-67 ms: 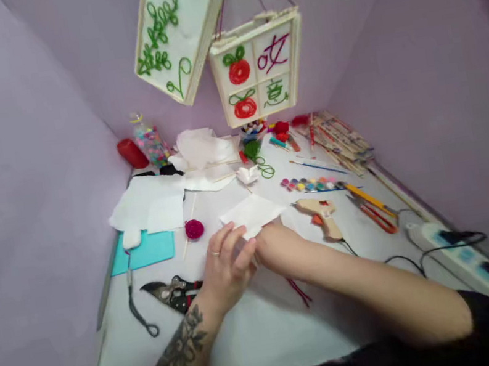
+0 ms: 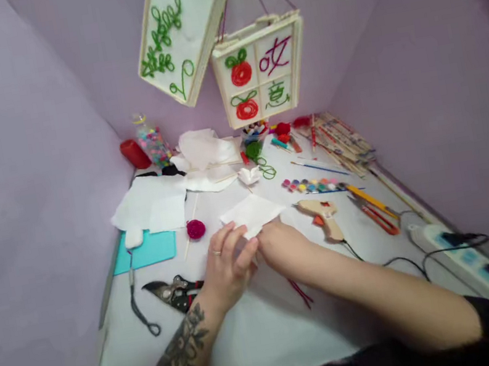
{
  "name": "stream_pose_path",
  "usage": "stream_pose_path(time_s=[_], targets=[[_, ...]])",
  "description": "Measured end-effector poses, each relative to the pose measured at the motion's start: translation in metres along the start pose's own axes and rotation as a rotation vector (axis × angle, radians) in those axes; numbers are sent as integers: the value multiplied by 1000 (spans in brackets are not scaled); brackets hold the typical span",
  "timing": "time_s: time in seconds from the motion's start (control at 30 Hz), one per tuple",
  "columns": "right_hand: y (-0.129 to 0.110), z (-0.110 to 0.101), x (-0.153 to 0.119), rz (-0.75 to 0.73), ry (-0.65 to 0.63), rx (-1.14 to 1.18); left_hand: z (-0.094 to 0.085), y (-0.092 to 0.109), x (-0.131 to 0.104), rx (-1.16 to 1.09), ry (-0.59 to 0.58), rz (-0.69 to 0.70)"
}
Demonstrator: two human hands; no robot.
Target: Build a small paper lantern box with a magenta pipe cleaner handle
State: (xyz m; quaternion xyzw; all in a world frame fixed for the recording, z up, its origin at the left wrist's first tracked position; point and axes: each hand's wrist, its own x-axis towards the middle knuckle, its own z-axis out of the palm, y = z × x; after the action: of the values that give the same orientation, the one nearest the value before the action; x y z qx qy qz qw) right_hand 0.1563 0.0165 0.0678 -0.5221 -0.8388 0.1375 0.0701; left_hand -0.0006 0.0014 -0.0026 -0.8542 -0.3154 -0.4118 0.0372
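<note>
White paper is the thing both hands are busy with: a small square sheet of tissue paper lying flat on the table. The left hand, with a ring on one finger, has its fingers loosely curled and its fingertips on the near edge of the sheet. The right hand sits just beside it, touching it, at the same near edge. Its fingers are hidden behind the left hand, so I cannot tell if it is pinching anything.

Since a moment ago the right hand has slid a tiny bit closer to the sheet, and the left fingers have hardly moved. The sheet lies in the same spot. So the hands look to be only starting to work the edge of the paper.

Left of the sheet is a pink yarn ball and a teal card. Right of the sheet is a glue gun, and beyond that orange scissors. Behind the sheet is a strip of paint pots. Nearer than the sheet, left of the hands, are black pliers. Above it hangs a framed yarn picture.
</note>
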Motion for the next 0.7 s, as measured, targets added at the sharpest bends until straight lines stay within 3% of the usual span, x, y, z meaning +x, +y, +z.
stream_pose_path(time_s=[0.07, 0.17, 0.23, 0.3, 0.4, 0.5, 0.57, 0.63, 0.7], targets=[[4, -9, -13, 7, -38, -50, 3, -3, -3, -31, 17, -96], [23, -20, -29, 109, -28, -96, 6, -11, -7, -142, 32, -442], [39, -21, -34, 134, 53, 77, 4, -15, -8, -202, -9, -675], [48, -16, -35, 107, 149, 366, -5, -16, -5, -193, -27, -778], [38, 4, -35, 41, 166, 875, -21, -5, 3, -226, 59, -736], [11, 26, -39, 44, 12, 1325, -31, 14, 11, -606, -5, -614], [-6, 38, -42, 83, -33, 1426, -35, 24, 17, -859, -17, -570], [-19, 46, -46, 74, -20, 1305, -41, 25, 21, -1048, 162, -614], [-28, 51, -47, -23, -12, 980, -51, 15, 24, -1202, 481, -730]])
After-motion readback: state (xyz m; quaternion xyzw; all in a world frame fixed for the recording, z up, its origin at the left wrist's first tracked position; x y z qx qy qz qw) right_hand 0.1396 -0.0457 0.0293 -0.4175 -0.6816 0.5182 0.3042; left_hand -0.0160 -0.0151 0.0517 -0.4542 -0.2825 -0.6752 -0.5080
